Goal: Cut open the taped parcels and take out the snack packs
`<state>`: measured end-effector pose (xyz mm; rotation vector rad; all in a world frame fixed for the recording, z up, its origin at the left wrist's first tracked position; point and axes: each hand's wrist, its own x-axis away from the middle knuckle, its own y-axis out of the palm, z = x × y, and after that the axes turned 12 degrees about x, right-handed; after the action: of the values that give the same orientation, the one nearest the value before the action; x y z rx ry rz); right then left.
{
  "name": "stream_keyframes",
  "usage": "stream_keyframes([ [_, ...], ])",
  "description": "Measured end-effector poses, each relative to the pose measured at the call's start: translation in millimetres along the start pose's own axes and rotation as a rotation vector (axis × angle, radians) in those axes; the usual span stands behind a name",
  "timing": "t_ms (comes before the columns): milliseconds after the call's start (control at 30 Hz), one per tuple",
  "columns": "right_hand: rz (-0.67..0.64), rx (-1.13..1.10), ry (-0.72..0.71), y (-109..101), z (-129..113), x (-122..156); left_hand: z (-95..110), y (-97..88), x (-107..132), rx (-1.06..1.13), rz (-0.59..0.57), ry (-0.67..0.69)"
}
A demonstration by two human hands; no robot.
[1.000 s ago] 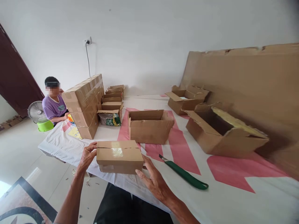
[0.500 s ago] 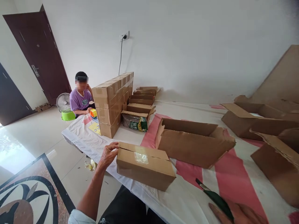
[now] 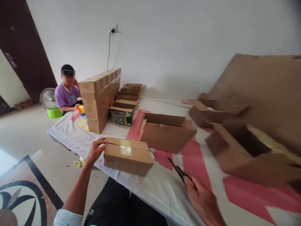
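Note:
A small shut cardboard box [image 3: 128, 155] with clear tape on its top seam rests on the near edge of the white-and-pink sheet [image 3: 164, 185]. My left hand [image 3: 96, 150] grips the box's left end, fingers curled over the corner. My right hand [image 3: 202, 201] is blurred at the lower right, closed round the green handle of a utility knife [image 3: 180, 171] whose dark blade end points up and left toward the box.
An open empty carton [image 3: 166, 131] lies behind the small box, and more open cartons [image 3: 237, 147] sit to the right under a leaning cardboard sheet [image 3: 265, 91]. A stack of sealed boxes [image 3: 98, 97] stands at the left, where a person in purple [image 3: 67, 94] sits.
My right hand left the box, reached right and picked up the green knife from the sheet. My left hand stays on the box's left end. The view swung left, then back.

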<state>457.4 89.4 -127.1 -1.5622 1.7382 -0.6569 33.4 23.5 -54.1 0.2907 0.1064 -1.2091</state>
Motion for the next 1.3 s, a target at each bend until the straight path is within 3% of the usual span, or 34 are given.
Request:
stream_keyframes([
  [133, -0.191, -0.399, 0.177, -10.0, -34.6, 9.5, 2.4, -4.1, -4.2, -0.024, -0.038, -0.002],
  [267, -0.24, -0.589, 0.061, -25.3, -67.2, 6.6, 10.1, -2.1, 0.6, -0.051, -0.047, 0.009],
  [500, -0.37, -0.284, -0.351, -73.2, -128.0, -15.8, 24.7, 4.8, 11.6, -0.067, -0.051, -0.038],
  [733, -0.444, -0.156, -0.64, -83.6, -174.6, -33.2, 25.6, 7.1, 15.3, -0.057, -0.045, -0.027],
  [1000, -0.489, -0.027, -0.784, -86.7, -210.7, -46.1, 28.8, 11.1, 21.7, -0.013, -0.073, 0.031],
  [1300, -0.49, 0.064, -0.865, -85.9, -223.8, -50.9, 31.5, 13.2, 25.1, -0.019, -0.066, 0.03],
])
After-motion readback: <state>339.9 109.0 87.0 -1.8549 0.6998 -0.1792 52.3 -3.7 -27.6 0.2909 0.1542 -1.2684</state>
